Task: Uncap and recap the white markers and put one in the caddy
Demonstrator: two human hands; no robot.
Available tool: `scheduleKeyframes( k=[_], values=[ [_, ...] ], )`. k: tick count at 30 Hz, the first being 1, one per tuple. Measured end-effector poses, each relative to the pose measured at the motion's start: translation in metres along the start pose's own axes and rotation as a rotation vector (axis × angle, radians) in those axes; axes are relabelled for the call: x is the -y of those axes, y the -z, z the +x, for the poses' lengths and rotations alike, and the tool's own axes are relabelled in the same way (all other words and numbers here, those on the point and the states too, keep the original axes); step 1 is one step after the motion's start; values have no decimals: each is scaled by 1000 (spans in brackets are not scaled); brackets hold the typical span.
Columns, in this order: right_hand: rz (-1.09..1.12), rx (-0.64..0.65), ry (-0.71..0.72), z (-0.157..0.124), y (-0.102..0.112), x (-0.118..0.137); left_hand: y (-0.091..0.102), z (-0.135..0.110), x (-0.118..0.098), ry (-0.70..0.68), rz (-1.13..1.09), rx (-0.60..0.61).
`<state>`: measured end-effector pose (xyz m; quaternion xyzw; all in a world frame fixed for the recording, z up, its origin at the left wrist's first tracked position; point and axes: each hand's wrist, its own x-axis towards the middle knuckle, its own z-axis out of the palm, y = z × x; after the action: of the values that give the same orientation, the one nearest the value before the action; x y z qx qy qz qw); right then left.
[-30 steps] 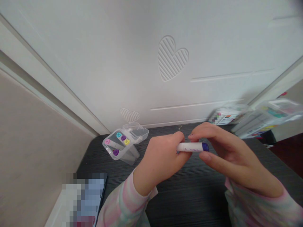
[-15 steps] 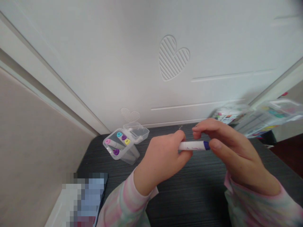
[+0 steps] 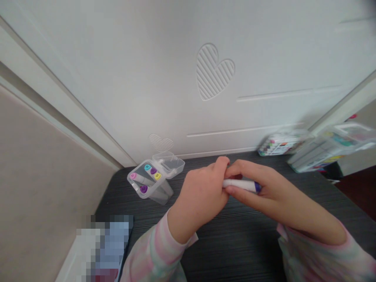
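Gripping a white marker [image 3: 241, 184] with both hands, print unreadable

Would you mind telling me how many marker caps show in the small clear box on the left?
5: pink, teal, upper purple, yellow and lower purple, all in the small clear box. More may be hidden beneath.

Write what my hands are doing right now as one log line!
left hand: grips marker | right hand: grips marker | purple cap end toward right | small marker box: open, on desk
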<state>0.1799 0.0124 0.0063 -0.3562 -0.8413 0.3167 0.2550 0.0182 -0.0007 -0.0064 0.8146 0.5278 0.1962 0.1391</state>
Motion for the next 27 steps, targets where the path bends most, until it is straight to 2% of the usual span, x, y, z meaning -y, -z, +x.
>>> scheduleKeyframes(
  k=[4,9,14,21,23,27],
  values=[
    [-24,5,-14,0,-1,-1,-3,-1,3,-33,-6,-46],
    [-46,-76,53,1,-4,-4,-6,-1,5,-90,-4,-129],
    [-73,-193,112,2,-5,-6,-6,0,5,-151,10,-330],
    [-151,-430,146,1,-4,-5,-6,2,3,-111,-9,-636],
    [-160,-454,149,2,-4,-4,-7,2,3,-111,21,-669],
    [-159,-455,146,3,-5,-4,-10,2,4,-172,50,-640]
  ],
)
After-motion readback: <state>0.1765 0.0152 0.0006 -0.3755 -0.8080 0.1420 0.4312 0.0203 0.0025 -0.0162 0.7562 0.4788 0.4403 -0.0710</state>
